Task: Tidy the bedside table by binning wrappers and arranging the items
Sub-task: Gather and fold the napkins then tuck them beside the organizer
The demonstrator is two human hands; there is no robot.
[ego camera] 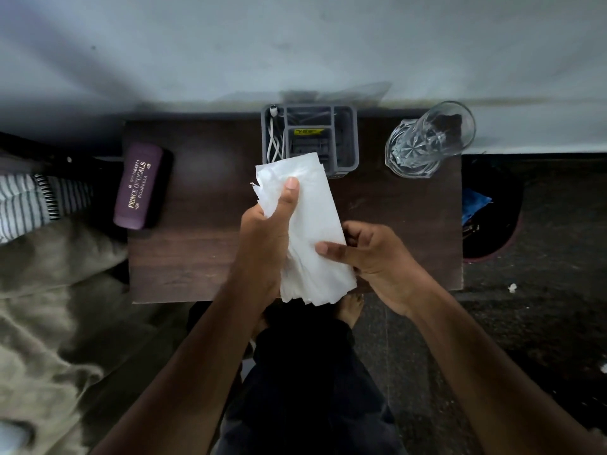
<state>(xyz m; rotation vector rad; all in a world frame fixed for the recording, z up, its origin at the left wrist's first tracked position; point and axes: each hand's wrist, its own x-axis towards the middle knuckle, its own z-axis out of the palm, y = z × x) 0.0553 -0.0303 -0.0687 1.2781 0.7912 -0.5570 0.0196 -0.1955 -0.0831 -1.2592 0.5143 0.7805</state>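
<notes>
Surface [197, 257]: left-centre and lower-left of the frame is bare wood, an open lane between the purple glasses case [142, 187] at the left edge and the grey organiser [345, 139] at top centre. Bare strip too between organiser and the cut glass [423, 142] at upper right. Centre is blocked by both hands holding a white tissue [312, 231] above the wood. Right of the surface, the bin [492, 224] mouth is unobstructed.
</notes>
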